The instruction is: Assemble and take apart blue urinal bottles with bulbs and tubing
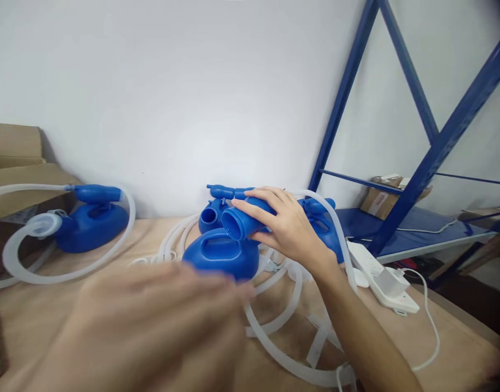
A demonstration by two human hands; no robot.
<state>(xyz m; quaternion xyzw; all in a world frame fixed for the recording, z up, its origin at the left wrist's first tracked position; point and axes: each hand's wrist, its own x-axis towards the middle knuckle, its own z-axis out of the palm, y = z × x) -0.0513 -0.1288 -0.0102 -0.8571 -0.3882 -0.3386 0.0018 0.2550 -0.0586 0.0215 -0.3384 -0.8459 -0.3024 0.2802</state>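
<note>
We have our right grip point(282, 223) wrapped over a blue cylinder point(238, 222), grasping it above the surface point(33, 316), its wide open mouth facing toward us and to the left. A blue jug point(217, 265) with a looped handle sits right below that mouth; we cannot tell whether the two are one piece. Our left grip point(152, 326) blurs across the near foreground, and we cannot tell whether it is clenched or released.

Behind the jug, we see another open-mouthed blue bottle point(205, 225); a further blue container point(325, 233) is beyond our right forearm. Pale tubing point(270, 348) curls over the surface in front of them. Well apart on the left, a capped blue bottle point(84, 239) has its own looped tube point(132, 218), near an open cardboard box point(29, 177). On our right are a white power strip point(368, 269) and a blue metal rack point(441, 147).
</note>
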